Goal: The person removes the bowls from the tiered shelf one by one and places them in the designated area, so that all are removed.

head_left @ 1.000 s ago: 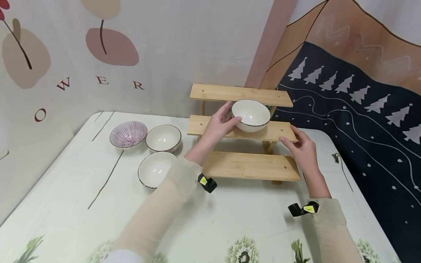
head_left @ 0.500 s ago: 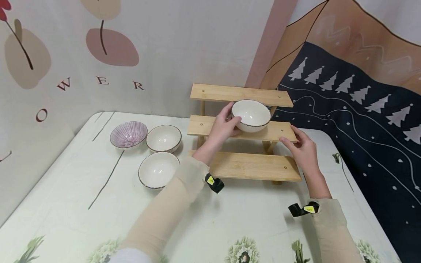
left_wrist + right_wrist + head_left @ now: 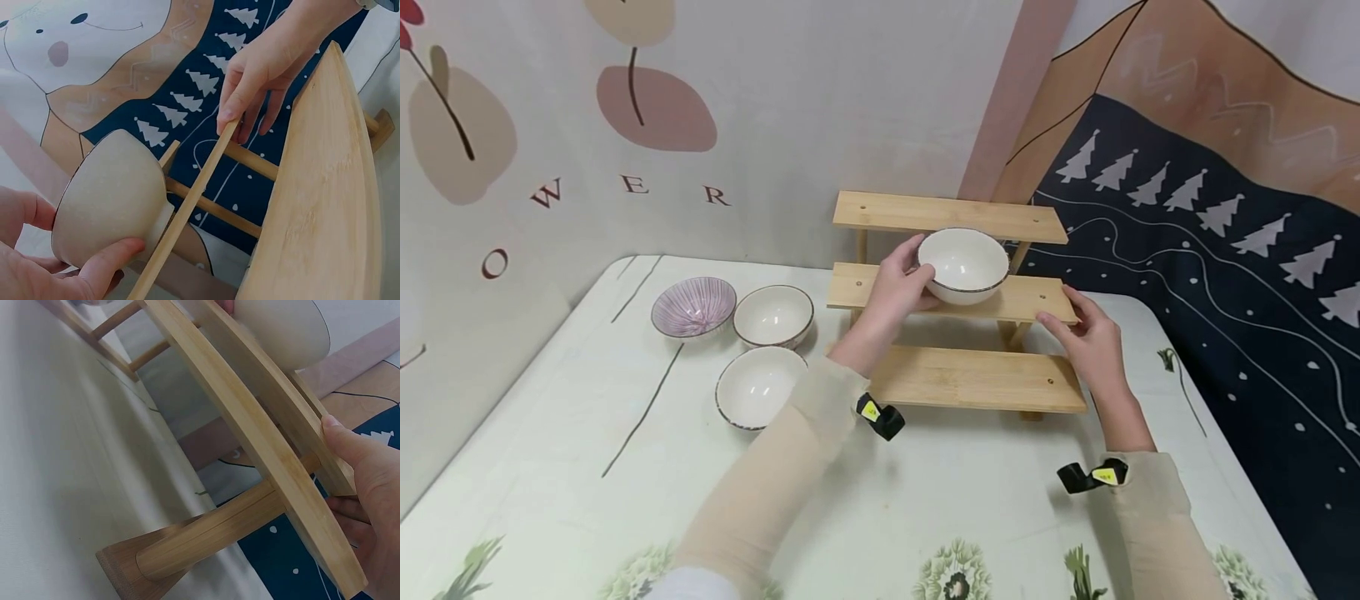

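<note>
My left hand (image 3: 893,290) grips a white bowl (image 3: 966,268) with a dark rim, thumb on its near side. The bowl is upright at the middle board (image 3: 1037,298) of a three-step wooden shelf. In the left wrist view the foot of the bowl (image 3: 107,199) lies close against that board; whether it bears its full weight I cannot tell. My right hand (image 3: 1092,343) holds the right end of the same board, with thumb (image 3: 342,439) above and fingers beneath. Part of the left fingers is hidden behind the bowl.
Left of the shelf, a purple-striped bowl (image 3: 693,307) and two white bowls (image 3: 772,315) stand close together on the pale tablecloth (image 3: 925,483). The top board (image 3: 951,215) rises behind the held bowl; the bottom board (image 3: 977,379) is in front. A patterned curtain (image 3: 1150,242) hangs behind.
Over the last half second the bowl shifts slightly left along the middle board with my left hand. My right hand keeps its place on the board's end.
</note>
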### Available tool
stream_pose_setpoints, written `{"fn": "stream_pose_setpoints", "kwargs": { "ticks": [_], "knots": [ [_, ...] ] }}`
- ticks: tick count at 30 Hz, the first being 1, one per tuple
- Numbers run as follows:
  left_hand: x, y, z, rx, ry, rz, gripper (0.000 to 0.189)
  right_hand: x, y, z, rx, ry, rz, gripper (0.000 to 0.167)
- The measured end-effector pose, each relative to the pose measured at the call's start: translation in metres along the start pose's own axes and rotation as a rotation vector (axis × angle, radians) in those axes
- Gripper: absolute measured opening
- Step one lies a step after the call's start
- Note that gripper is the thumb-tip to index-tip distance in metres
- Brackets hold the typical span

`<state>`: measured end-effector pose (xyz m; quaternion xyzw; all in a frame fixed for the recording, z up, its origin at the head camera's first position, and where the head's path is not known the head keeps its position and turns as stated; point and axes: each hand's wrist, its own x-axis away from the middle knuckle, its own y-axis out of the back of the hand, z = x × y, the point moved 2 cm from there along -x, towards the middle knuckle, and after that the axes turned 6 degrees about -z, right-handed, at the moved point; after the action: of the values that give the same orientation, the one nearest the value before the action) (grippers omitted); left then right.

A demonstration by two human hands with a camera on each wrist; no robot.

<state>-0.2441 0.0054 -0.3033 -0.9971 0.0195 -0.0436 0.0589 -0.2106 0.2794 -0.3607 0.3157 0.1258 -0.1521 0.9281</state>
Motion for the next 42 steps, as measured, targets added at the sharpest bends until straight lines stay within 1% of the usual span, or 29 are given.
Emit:
{"fn": "stream_pose_setpoints", "kwargs": {
  "ticks": [9,17,22,28,31,37,42],
  "knots": [
    [0.005,0.013,-0.008,0.011,-0.005,-0.008,0.062,-0.001,0.0,-0.001,-0.005,0.009,-0.006,0.072],
    [0.009,0.031,-0.014,0.009,-0.008,-0.019,0.063,-0.001,0.0,0.001,0.006,0.016,-0.002,0.073],
    [0.015,0.046,-0.018,-0.028,-0.031,-0.018,0.063,-0.001,0.0,0.002,0.017,0.01,0.003,0.073],
    [0.022,0.067,-0.025,0.004,-0.069,-0.017,0.065,0.0,0.0,0.002,0.03,-0.007,0.007,0.073],
    [0.026,0.079,-0.028,0.0,-0.082,-0.027,0.067,-0.001,0.0,0.002,0.034,-0.011,0.009,0.074],
    [0.03,0.102,-0.032,0.023,-0.076,-0.038,0.068,-0.001,0.0,0.002,0.037,-0.009,0.008,0.074],
    [0.034,0.118,-0.035,0.041,-0.072,-0.062,0.069,-0.001,0.0,0.002,0.023,0.001,0.002,0.073]
  ]
}}
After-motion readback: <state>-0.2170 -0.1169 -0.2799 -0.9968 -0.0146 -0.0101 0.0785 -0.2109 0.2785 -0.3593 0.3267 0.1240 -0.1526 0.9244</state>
